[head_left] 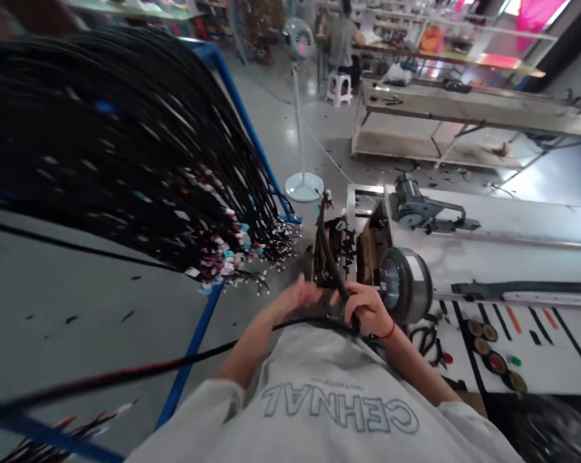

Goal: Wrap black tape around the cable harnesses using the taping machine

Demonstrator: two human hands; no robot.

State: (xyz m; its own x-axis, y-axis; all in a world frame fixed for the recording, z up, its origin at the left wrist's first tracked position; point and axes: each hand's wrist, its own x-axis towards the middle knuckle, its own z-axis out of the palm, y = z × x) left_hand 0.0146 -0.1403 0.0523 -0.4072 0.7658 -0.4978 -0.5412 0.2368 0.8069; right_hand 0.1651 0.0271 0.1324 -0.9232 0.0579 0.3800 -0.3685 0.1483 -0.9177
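A black wire harness (330,258) runs from a tip with small connectors down to my right hand (366,306). The fingers of that hand, with a red string at the wrist, are closed round it. Just to the left, my left hand (304,293) is blurred, thumb raised and fingers stretched out, with nothing visible in it. Another black cable stretch (175,364) passes behind my left forearm and in front of my body; whether it belongs to the same harness I cannot tell. Beyond my hands lies an open box (322,273) with dark parts.
Many black harnesses (126,128) hang over a blue frame (237,106) at left. On the right bench (512,257) are a tape roll (406,285), a clamp-like device (423,209), scissors (428,339) and tape strips. A fan (299,122) and a seated person (342,42) are farther back.
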